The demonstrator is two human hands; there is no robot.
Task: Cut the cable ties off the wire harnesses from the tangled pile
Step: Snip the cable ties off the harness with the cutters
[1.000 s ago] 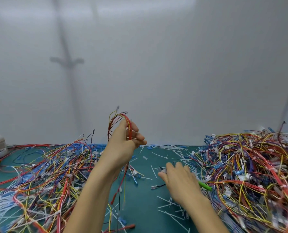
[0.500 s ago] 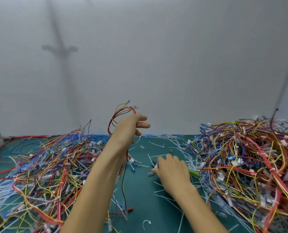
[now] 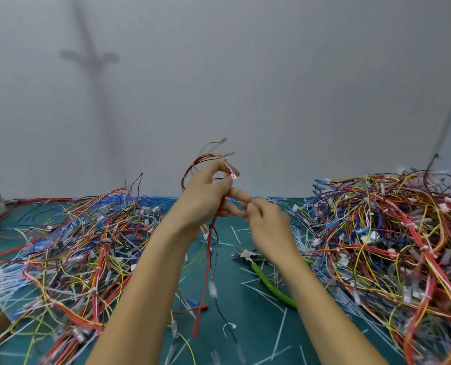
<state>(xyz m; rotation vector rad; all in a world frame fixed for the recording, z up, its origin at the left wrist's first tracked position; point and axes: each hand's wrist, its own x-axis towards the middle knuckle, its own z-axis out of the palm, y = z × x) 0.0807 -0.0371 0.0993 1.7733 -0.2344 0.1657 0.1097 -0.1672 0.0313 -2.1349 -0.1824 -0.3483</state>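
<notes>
Plain grey wall [image 3: 271, 75] behind. Green worktop [image 3: 248, 346] below, strewn with wires. Right pile [image 3: 390, 233]: tall tangle of red, yellow and blue harnesses with white connectors and ties. Left pile [image 3: 74, 246]: flatter, more spread, same colours. Left hand [image 3: 203, 198] raised mid-frame above worktop, fingers curled round one harness [image 3: 206, 272]: thin red bundle with yellow and black strands, looping above the fist, hanging down to the worktop, small white connector partway down. Right hand [image 3: 269, 225] just beside left's fingers, fingers curled, blurred; cannot tell whether pinching anything. Green-handled cutters [image 3: 266, 280] lying on worktop under right wrist, touched by neither hand. Loose white cut ties [image 3: 279, 330] scattered around.
</notes>
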